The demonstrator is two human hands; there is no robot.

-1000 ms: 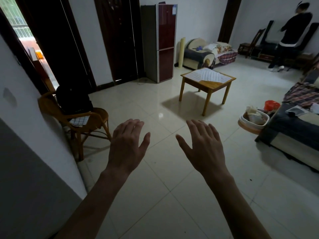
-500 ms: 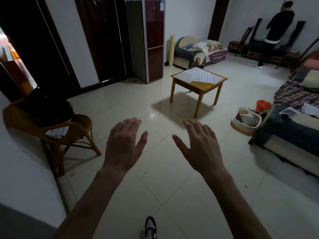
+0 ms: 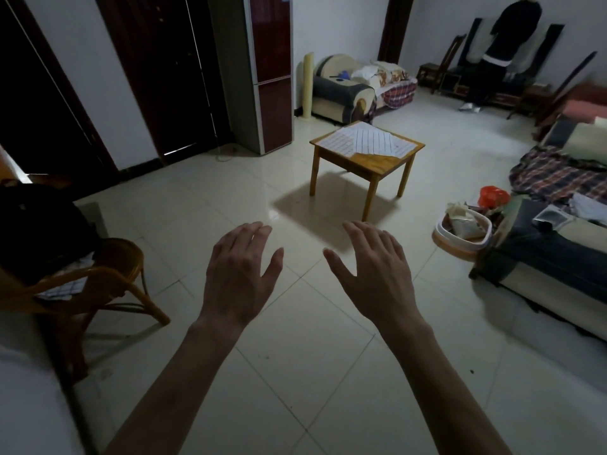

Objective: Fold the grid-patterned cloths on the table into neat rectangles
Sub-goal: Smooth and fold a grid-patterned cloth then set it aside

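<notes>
Now the small square wooden desk (image 3: 387, 165) is seen nearer than a moment ago, the white grid-patterned cloths (image 3: 366, 142) lying spread unfolded on its top. Both the left hand (image 3: 238, 277) and right hand (image 3: 377, 274) are held out empty, fingers straight, above the pale tiled floor (image 3: 295, 372).

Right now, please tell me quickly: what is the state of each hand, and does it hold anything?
Left hand: open, fingers straight, holds nothing.
Right hand: open, fingers straight, holds nothing.
</notes>
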